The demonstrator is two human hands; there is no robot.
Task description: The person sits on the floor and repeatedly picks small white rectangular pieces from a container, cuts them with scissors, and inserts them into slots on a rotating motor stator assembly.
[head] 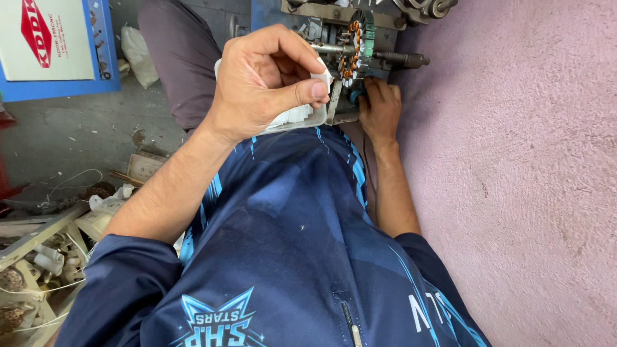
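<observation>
My left hand (263, 80) is raised in front of a small winding machine (321, 19) and pinches a little white slip (322, 76) between thumb and forefinger. Just under that hand a shallow white tray (308, 122) holds more white slips. A round stator (352, 46) with copper coils sits on the machine's metal shaft (398, 59). To the right and slightly lower, my right hand (380, 106) is curled around a teal handle (355, 96) right below the stator. My blue shirt fills the lower middle of the view.
A rough pink wall (520, 167) runs along the right side. A blue-framed white board (58, 45) and a plastic bag (138, 54) lie on the concrete floor at the upper left. White tubes, wire and wooden scraps (45, 250) clutter the lower left.
</observation>
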